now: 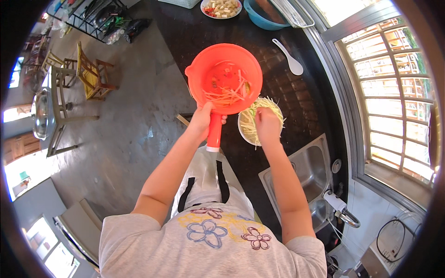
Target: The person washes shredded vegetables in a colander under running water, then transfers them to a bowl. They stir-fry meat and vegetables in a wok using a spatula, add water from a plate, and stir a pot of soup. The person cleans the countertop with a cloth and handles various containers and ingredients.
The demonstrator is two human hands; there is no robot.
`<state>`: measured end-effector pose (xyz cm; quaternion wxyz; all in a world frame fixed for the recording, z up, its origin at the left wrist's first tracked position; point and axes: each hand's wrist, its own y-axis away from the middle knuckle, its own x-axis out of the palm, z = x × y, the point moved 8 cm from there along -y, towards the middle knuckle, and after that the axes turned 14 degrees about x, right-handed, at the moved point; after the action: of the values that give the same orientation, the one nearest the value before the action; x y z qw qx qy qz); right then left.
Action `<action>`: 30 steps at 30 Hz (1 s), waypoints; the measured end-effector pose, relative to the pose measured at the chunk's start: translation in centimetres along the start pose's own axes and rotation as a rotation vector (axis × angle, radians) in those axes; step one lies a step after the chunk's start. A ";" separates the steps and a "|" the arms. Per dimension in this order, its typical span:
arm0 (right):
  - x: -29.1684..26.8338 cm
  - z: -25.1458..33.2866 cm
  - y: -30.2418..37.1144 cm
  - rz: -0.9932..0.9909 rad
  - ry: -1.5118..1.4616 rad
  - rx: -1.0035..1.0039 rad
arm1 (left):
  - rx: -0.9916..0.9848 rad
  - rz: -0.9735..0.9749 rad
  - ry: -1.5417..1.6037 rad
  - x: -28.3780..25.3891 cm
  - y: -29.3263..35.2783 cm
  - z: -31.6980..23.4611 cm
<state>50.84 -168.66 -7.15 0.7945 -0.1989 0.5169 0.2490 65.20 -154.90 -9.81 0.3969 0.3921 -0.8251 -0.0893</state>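
Step in hand: prob. working the pale shreds (251,126) by R hand (268,124) — fingers curled together at the bowl (242,131), can't tell if any are gripped. Next move calls for a light pinch w/ dipper (196,78) kept steady. L hand (202,119) clamped round its handle (214,134). Dipper's ahead-L of bowl — red, round, spouted, orange strips (227,96) inside
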 end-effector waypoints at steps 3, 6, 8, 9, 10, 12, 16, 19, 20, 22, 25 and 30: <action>-5.4 -2.2 0.1 0.032 -0.648 0.438 | 0.002 0.125 -0.021 2.4 1.5 0.2; -6.1 -1.8 2.9 0.308 -1.352 0.578 | 0.053 0.172 -0.076 5.6 3.8 1.7; -6.9 -2.4 3.8 0.239 -1.301 0.511 | 0.093 0.167 -0.123 7.7 5.1 2.8; -6.5 -3.8 4.4 0.161 -1.244 0.480 | 0.103 0.155 -0.152 8.5 5.7 3.3; -7.2 -4.4 3.8 0.104 -1.012 0.418 | 0.063 0.183 -0.157 9.0 5.5 4.1; -11.3 -3.3 5.0 0.046 -0.941 0.415 | 0.020 0.277 -0.118 10.1 4.9 5.0; -11.6 -5.4 6.5 0.060 -1.199 0.423 | -0.020 0.318 0.020 12.2 6.6 6.8; -8.3 -5.8 8.7 0.303 -1.406 0.583 | -0.090 0.242 0.018 12.5 6.4 9.7; -7.8 -5.0 9.5 0.293 -1.292 0.479 | -0.100 0.255 -0.002 12.4 6.3 10.8; -7.0 -4.1 11.1 0.374 -1.203 0.476 | -0.177 0.201 -0.090 12.9 7.4 11.8; -6.3 -4.8 13.3 0.471 -1.290 0.690 | -0.171 0.335 -0.347 14.4 8.4 10.7; -7.2 -8.5 15.4 0.150 -1.277 0.772 | 0.507 0.305 -0.850 13.5 7.2 4.1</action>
<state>33.02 -162.63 -4.75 0.9342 0.3129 0.0183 0.1707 52.95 -160.42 -1.37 -0.0723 0.2801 -0.9570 0.0208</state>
